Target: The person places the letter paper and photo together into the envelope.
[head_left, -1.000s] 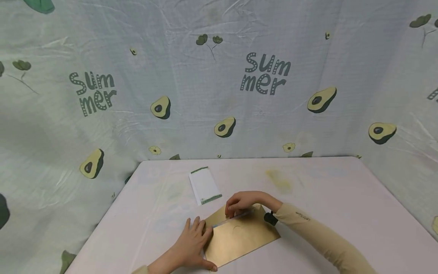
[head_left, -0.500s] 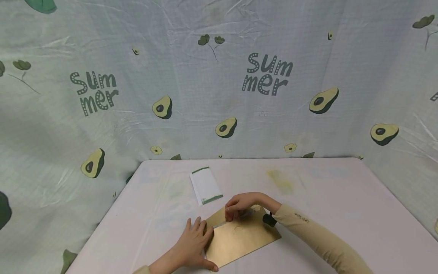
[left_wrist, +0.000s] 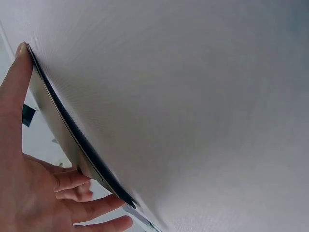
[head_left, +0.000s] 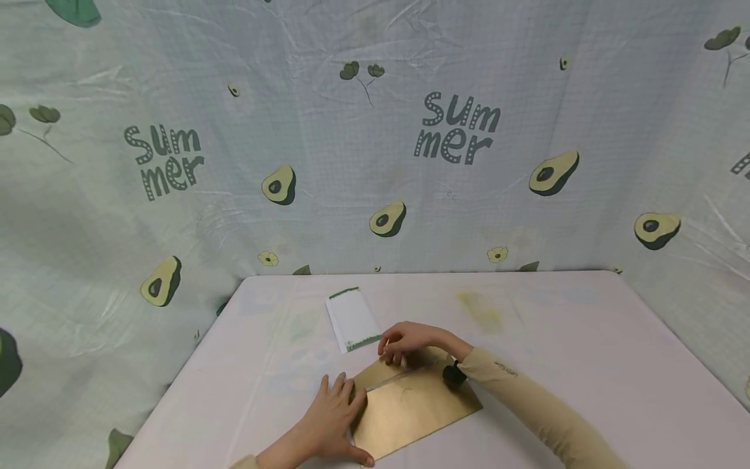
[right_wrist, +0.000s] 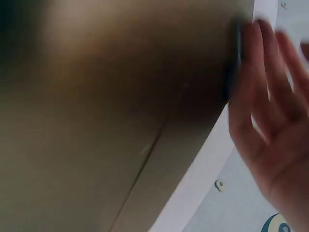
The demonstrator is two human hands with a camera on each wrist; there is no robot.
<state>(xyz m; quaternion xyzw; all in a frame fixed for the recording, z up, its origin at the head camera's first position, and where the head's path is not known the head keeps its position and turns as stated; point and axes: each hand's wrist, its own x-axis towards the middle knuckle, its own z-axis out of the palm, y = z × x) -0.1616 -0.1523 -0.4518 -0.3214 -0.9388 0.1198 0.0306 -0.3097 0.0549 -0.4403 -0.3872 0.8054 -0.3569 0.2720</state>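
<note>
Head view first: gold envelope (head_left: 410, 407) lies flat near the front edge of the tabletop (head_left: 586, 339), turned at a slant, its flap folded open toward the back. The left hand (head_left: 335, 417) presses flat on the envelope's left end, fingers straight and spread, the thumb along its near corner. The right hand (head_left: 410, 340) is at the flap's far edge, fingers curled down onto it; whether they pinch the flap or only press on it cannot be told from here. A white card with green bands (head_left: 352, 320) lies just beyond the envelope toward the back edge, apart from both hands. An avocado-print cloth (head_left: 375, 143) hangs behind.

Left wrist view: the left hand (left_wrist: 29, 183) lies with fingers extended against the envelope's thin edge (left_wrist: 72, 140) — holding it down, gripping nothing.

Right wrist view: blurred, the gold surface (right_wrist: 106, 116) fills most of the frame, with the right hand's fingers (right_wrist: 263, 96) fairly straight at its edge.

By my reading, the step in hand is working the flap while the body is pinned. The next move calls for steady pressure from the left hand and an even run of the fingers along the fold — the light envelope could slide or crease.
</note>
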